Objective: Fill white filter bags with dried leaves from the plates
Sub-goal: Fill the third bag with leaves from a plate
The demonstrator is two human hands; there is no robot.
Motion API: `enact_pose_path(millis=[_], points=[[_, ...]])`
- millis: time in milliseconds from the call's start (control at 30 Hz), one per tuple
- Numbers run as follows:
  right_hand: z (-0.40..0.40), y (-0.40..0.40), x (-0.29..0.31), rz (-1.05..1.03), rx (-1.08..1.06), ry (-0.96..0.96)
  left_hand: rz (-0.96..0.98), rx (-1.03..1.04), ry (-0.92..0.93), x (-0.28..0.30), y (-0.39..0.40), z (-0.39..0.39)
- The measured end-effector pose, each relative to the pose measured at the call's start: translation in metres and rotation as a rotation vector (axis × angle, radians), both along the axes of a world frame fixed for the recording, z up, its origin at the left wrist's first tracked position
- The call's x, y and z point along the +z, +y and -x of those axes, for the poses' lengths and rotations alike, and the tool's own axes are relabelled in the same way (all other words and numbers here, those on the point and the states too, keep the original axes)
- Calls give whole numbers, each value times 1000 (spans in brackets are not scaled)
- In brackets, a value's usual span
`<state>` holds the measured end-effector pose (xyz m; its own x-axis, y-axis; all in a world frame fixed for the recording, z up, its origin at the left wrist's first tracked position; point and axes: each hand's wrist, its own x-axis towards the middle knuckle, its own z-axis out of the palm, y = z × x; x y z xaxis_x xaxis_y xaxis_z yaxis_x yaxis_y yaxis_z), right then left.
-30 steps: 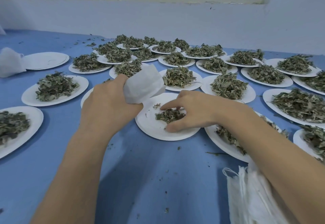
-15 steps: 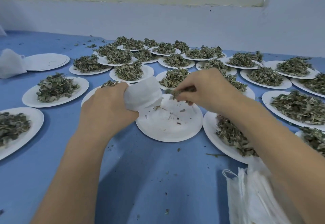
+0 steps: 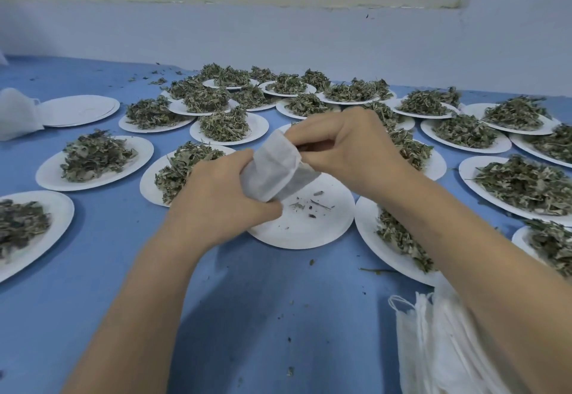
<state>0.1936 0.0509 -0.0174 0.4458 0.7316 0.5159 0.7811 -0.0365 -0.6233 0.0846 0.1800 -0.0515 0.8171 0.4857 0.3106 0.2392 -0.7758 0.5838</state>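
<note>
My left hand [image 3: 216, 198] grips a white filter bag [image 3: 272, 170] by its lower end, holding it tilted above a white paper plate [image 3: 309, 226] that bears only a few leaf crumbs. My right hand [image 3: 349, 149] is at the bag's open mouth, fingers curled, pinching a tuft of dried leaves partly inside it. Several more white plates heaped with dried green leaves [image 3: 96, 155] surround the spot on the blue table.
A stack of white filter bags [image 3: 433, 341] lies at the near right, partly under my right forearm. A pile of bare plates [image 3: 77, 110] and a filled white bag [image 3: 15, 115] sit at the far left. A pale wall [image 3: 278, 31] bounds the table's far edge.
My right hand scooped the last leaves off the near plate, lifted them and brought them to the bag's mouth. My left hand raised and tilted the bag toward it.
</note>
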Motion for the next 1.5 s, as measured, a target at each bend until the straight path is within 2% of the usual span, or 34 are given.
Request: enact_pose_path(millis=[100,200,300,400,500,633,733,933,1100,1133,1200,1300,1500], points=[[2,2,2,87,19,26,109,-62,-104,4,-9,-1],[0,-3,9,269,166,72,196,-67,-152,6,-11,-1],[1,-7,17,315,246,142,190,-42,-168,6,-10,-1],[6,-2,13,268,102,-26,173,-69,-184,5,-13,-1],[14,5,6,277,-10,-106,178,-95,-168,2,-20,-4],[15,13,-1,427,107,-96,137,-67,-101,-1,-24,-10],[13,11,0,501,204,-32,103,-101,-133,-3,-23,-8],[9,1,7,364,163,64,12,-112,-39,3,-6,0],[-3,0,11,194,27,110,52,-6,-95,1,7,1],[-7,3,10,222,-40,74,53,18,-106,1,9,2],[-15,10,5,439,-132,-84,51,52,-109,0,11,4],[-19,26,-8,709,-94,-274,66,98,-119,0,11,4],[-21,40,-31,841,88,-495,71,150,-144,0,13,4]])
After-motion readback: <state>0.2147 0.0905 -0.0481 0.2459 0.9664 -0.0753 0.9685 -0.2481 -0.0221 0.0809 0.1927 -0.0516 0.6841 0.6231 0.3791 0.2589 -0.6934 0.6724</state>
